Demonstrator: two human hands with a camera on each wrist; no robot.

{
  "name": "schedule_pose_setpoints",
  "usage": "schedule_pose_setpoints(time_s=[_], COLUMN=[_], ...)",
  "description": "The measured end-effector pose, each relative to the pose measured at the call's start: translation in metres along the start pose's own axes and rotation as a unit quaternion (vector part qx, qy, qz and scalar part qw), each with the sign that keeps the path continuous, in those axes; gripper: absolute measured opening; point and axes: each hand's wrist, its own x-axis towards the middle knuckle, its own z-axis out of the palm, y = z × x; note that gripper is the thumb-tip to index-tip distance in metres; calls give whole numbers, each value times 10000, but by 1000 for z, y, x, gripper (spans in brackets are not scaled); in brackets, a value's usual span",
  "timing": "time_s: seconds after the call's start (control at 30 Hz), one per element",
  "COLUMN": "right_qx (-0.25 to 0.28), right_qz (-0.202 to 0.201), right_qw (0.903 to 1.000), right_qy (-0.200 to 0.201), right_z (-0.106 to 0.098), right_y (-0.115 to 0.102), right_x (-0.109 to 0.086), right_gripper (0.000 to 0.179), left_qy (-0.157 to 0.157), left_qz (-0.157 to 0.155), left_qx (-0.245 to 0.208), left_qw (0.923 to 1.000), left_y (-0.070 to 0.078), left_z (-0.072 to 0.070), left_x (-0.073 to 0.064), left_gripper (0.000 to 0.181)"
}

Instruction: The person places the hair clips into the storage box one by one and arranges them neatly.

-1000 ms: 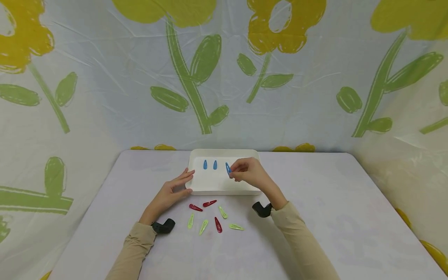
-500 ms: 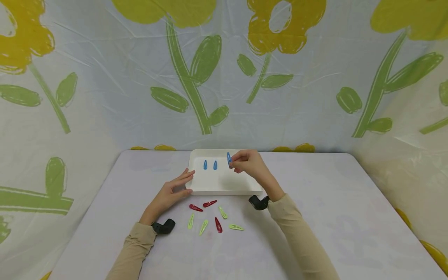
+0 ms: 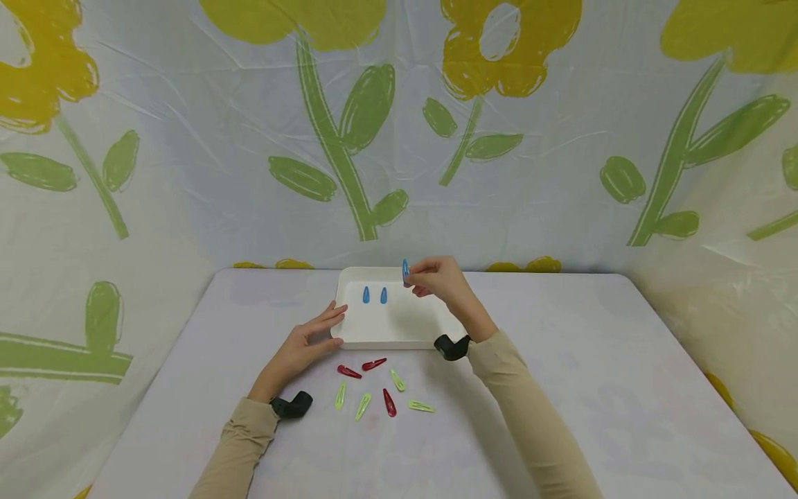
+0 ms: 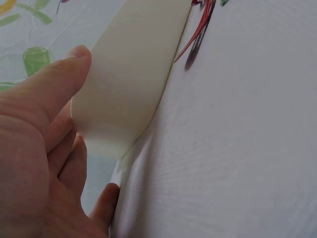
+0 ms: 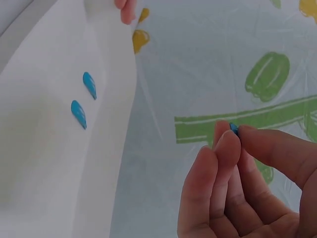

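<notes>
My right hand (image 3: 441, 281) pinches a blue snap hair clip (image 3: 406, 270) between thumb and fingertips, raised above the back part of a white tray (image 3: 386, 333). Its narrow end points up; in the right wrist view only a bit of this blue clip (image 5: 234, 128) shows between the fingertips. Two more blue hair clips (image 3: 366, 294) lie side by side in the tray's left half. At the tray's left front corner, my left hand (image 3: 304, 343) rests with fingers spread, and its thumb (image 4: 74, 64) touches the tray wall in the left wrist view.
In front of the tray, several hair clips lie loose on the white table (image 3: 561, 360): red ones such as one red clip (image 3: 389, 403) and light green ones such as one green clip (image 3: 363, 406). A flower-printed sheet (image 3: 249, 125) hangs behind the table.
My right hand has moved up and away toward the tray's back edge with the blue hair clip in it. My left hand stays at the tray's corner.
</notes>
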Motion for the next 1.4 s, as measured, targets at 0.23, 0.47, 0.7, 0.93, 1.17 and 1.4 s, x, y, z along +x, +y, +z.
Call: schedule_pose_setpoints(time_s=[0.23, 0.47, 0.7, 0.93, 1.17, 1.4], right_qx=[165, 310, 443, 492, 485, 378], right_qz=[157, 229, 324, 442, 665, 895], right_qw=[9995, 9986, 9974, 9962, 9942, 9919], right_qy=[205, 371, 476, 564, 693, 817], right_z=[2, 6, 8, 10, 16, 21], right_y=[-2, 1, 5, 16, 33, 45], right_x=[10, 20, 30, 39, 50, 59], right_gripper=[16, 17, 17, 16, 15, 14], left_qy=[15, 28, 16, 5, 40, 19], left_qz=[18, -25, 22, 6, -97, 26], left_qx=[-24, -40, -119, -146, -49, 2], left_qw=[10000, 10000, 9999, 9999, 9999, 10000], left_y=[1, 0, -1, 0, -2, -4], left_z=[0, 0, -1, -2, 0, 0], left_x=[-1, 0, 0, 0, 0, 1], left_gripper=[57, 58, 57, 57, 57, 57])
